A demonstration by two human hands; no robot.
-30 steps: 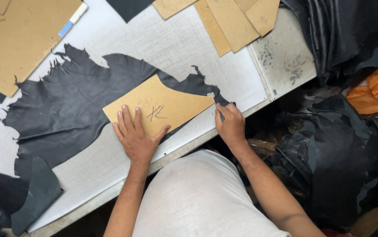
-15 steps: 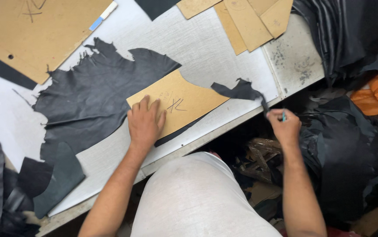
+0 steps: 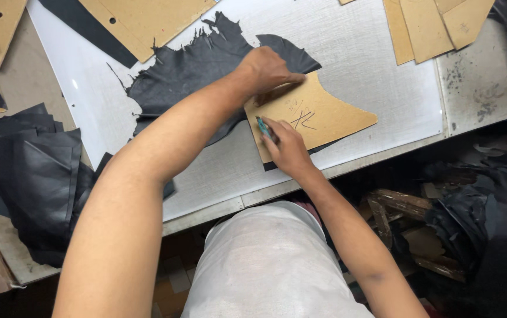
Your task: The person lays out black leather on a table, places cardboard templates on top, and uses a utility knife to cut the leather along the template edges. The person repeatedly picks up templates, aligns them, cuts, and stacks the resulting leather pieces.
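A tan cardboard pattern piece (image 3: 324, 115) lies on a sheet of black leather (image 3: 194, 68) on the white cutting board (image 3: 371, 59). My left hand (image 3: 268, 70) presses down on the pattern's upper left edge, its arm crossing the view. My right hand (image 3: 288, 147) grips a teal-handled knife (image 3: 265, 128) with its tip at the pattern's left edge. Black leather shows under the pattern's lower edge.
Several more cardboard patterns (image 3: 436, 26) lie at the back right and one large one (image 3: 147, 20) at the back left. Cut black leather pieces (image 3: 35, 171) are stacked at the left. Dark leather scraps (image 3: 477, 224) pile below the table edge at right.
My right hand came back from the table's right edge to the pattern's left side with the knife. My left hand shifted to the pattern's upper edge. The cut-off leather strip at the right is gone.
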